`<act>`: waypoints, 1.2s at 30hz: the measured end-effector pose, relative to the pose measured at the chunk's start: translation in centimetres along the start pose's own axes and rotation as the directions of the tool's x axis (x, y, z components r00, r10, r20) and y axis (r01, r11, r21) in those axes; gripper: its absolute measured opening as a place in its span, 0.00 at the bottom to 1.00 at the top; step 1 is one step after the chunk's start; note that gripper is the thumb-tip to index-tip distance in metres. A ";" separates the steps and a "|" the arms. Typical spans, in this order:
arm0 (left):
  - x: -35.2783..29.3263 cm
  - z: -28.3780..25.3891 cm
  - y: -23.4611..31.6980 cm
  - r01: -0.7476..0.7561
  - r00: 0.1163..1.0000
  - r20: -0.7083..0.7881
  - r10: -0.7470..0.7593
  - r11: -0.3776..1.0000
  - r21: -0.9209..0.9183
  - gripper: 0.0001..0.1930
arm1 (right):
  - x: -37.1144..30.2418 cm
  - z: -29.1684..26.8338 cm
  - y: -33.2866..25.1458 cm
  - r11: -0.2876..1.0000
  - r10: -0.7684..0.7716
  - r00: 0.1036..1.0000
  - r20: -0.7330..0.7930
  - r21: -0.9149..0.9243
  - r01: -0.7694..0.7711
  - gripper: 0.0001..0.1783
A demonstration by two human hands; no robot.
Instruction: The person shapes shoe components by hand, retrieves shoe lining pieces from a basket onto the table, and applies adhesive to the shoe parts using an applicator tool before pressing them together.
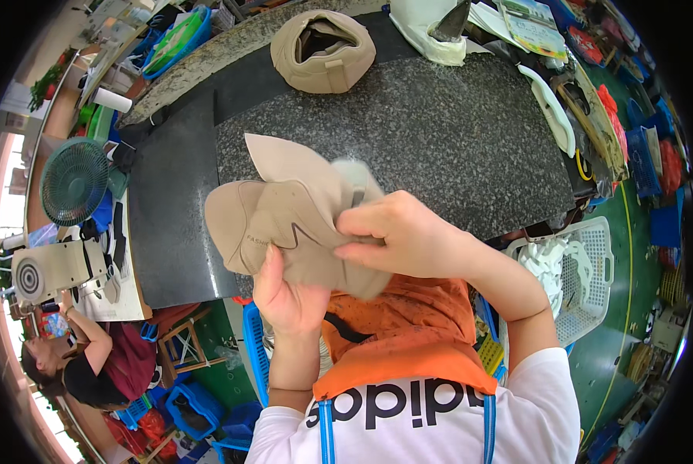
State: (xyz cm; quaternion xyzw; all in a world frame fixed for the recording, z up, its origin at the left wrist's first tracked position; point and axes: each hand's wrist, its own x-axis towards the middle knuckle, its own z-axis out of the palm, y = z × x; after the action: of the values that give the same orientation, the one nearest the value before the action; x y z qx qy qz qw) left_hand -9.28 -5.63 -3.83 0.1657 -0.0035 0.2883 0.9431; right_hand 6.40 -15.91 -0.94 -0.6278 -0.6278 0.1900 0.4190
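A beige baseball cap [273,213] with small dark lettering and a dark angular mark is held up in front of me, over the near edge of the worktop. My left hand [288,298] grips it from below, thumb pressed on the front panel and the fingers hidden behind. At its right side my right hand [408,236] has its fingers curled on the cap's edge; the far part there is smeared by motion. A lighter beige, pointed flap [280,161] rises behind the crown; whether it belongs to a second cap I cannot tell. Another beige cap [323,54] lies upside down at the far edge.
The speckled stone worktop [439,131] has a black mat [172,209] on its left. A white basket [594,271] of white strips stands right. Far right are a white curved piece [549,108] and papers [532,31]. Left: a green fan [74,182], a machine [52,271] and a seated person [103,356].
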 end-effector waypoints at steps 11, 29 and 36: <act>-0.7 1.1 -1.7 -0.088 0.994 -0.014 0.104 0.895 0.437 0.27 | -0.1 0.6 -0.8 0.996 -0.054 0.980 -0.194 -0.085 0.038 0.12; -0.1 2.1 -1.3 0.195 0.949 -0.290 -0.122 0.951 0.239 0.26 | 0.5 0.5 -1.5 0.992 0.090 0.956 -0.280 0.110 -0.061 0.13; 0.4 2.3 -1.9 0.222 0.934 -0.329 -0.142 0.950 0.221 0.25 | 0.3 0.5 -0.9 0.967 0.138 0.951 -0.277 0.246 -0.069 0.13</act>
State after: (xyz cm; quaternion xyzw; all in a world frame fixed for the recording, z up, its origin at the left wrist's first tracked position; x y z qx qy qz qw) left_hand -7.73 -7.60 -2.17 0.2378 0.1966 0.2195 0.9255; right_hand 5.47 -15.65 -0.44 -0.6277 -0.4983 0.1894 0.5673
